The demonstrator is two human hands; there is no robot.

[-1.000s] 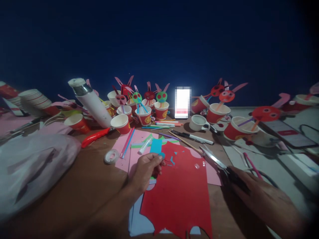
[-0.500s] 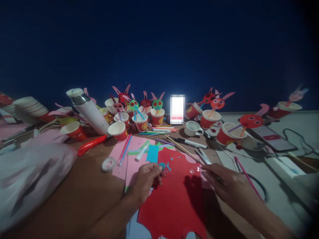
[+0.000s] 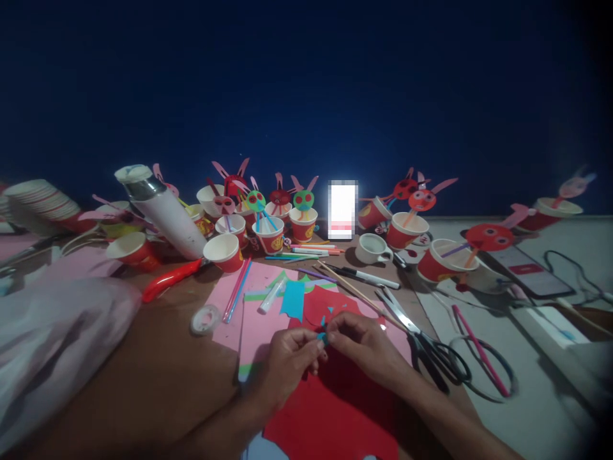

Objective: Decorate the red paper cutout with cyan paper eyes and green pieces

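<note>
Evidently, from the head view, the step in hand is fine fingertip work on a small blue piece (image 3: 321, 338), held above the far part of a red sheet (image 3: 354, 409), near a few blue scraps (image 3: 330, 310). The left hand (image 3: 291, 359) has its thumb and forefinger pinched together on the piece; the right hand (image 3: 366, 348) brings its bunched fingertips up against the piece's right side, and whether they grip it or only touch it I cannot tell. Judging by how tiny the piece is, the next move calls for a steady left pinch and a light, exact touch from the right. Scissors (image 3: 410, 324) lie to the right of the red sheet, blades parted, free of both hands. A blue strip (image 3: 292, 299) and a clear tube (image 3: 272, 296) lie beyond the left hand, and a tape roll (image 3: 205, 319) farther left. As for writing, a red paper cup (image 3: 275, 245) at the far side carries a yellow emblem, too blurred to read; the bright screen (image 3: 342, 209) beyond is pixelated, and the phone (image 3: 531, 271) at far right shows a red block without legible words.
</note>
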